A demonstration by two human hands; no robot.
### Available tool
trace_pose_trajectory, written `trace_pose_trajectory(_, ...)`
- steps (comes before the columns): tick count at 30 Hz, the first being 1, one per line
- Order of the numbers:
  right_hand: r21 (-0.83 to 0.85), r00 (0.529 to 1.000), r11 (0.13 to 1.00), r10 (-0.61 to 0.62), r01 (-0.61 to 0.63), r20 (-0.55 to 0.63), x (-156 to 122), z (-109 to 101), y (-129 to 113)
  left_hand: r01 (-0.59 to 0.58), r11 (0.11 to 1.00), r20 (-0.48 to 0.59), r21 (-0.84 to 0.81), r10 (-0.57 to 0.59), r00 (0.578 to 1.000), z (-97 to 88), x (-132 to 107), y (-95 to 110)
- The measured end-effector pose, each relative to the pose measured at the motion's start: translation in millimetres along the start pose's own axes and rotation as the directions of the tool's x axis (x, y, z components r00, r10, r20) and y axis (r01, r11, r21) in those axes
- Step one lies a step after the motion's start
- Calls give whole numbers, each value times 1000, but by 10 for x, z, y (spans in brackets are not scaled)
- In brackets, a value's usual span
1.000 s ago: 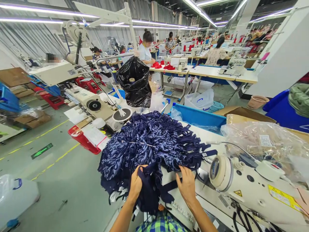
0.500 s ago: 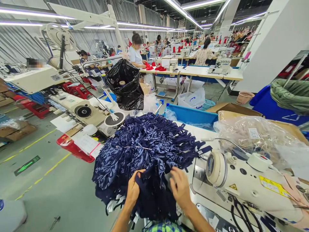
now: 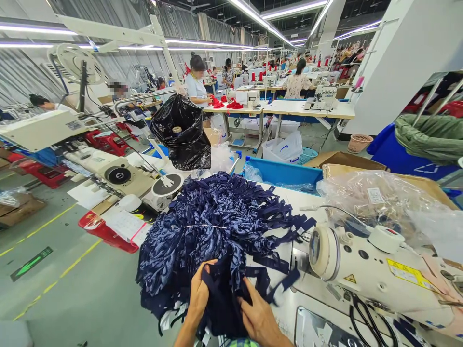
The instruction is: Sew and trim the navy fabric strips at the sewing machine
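A big heap of navy patterned fabric pieces [image 3: 213,226] with dangling straps lies on the white sewing table [image 3: 292,195]. My left hand [image 3: 199,294] is closed on the near edge of the heap, gripping a dark navy piece. My right hand [image 3: 258,318] lies beside it, fingers curled into the same dark piece [image 3: 224,299]. A white sewing machine [image 3: 376,274] stands just right of my hands.
A clear plastic bag [image 3: 379,202] and cardboard box [image 3: 343,161] sit behind the machine, with a blue bin [image 3: 282,171] at the table's far edge. A black bag [image 3: 183,130] hangs ahead. Another machine [image 3: 119,173] and red tray [image 3: 104,231] stand left. People work at far tables.
My right hand has come down and left from the heap's right side to grip the dark piece beside my left hand. The view has shifted slightly right.
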State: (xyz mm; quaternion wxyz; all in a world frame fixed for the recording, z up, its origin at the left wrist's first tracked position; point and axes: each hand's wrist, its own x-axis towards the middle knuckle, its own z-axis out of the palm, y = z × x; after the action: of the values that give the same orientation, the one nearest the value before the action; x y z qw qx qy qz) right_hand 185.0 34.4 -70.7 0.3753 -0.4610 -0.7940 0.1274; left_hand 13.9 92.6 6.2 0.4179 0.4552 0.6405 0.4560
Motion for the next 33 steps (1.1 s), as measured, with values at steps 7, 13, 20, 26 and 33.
trace_pose_trajectory(7, 73, 940, 965, 261, -251, -221, 309, -405, 441, 24, 999, -3, 22, -24, 1000, 8, -1, 67)
trace_pose_trajectory(13, 61, 867, 919, 389, -391, -311, 409, -454, 929, 19, 1000, -15, 16, -19, 1000, 25, 3, 98)
trace_pose_trajectory(20, 87, 863, 888, 459, -451, -212, 349, -355, 995, 29, 999, -3, 34, -29, 1000, 43, 14, 79)
trace_pose_trajectory(26, 126, 839, 864, 503, -487, -208, 284, -426, 1177, 75, 997, -6, 23, -74, 997, 69, 0, 146)
trace_pose_trajectory(33, 131, 840, 866, 501, -483, -211, 135, -458, 1024, 61, 997, -13, 45, -61, 998, 76, 1, 158)
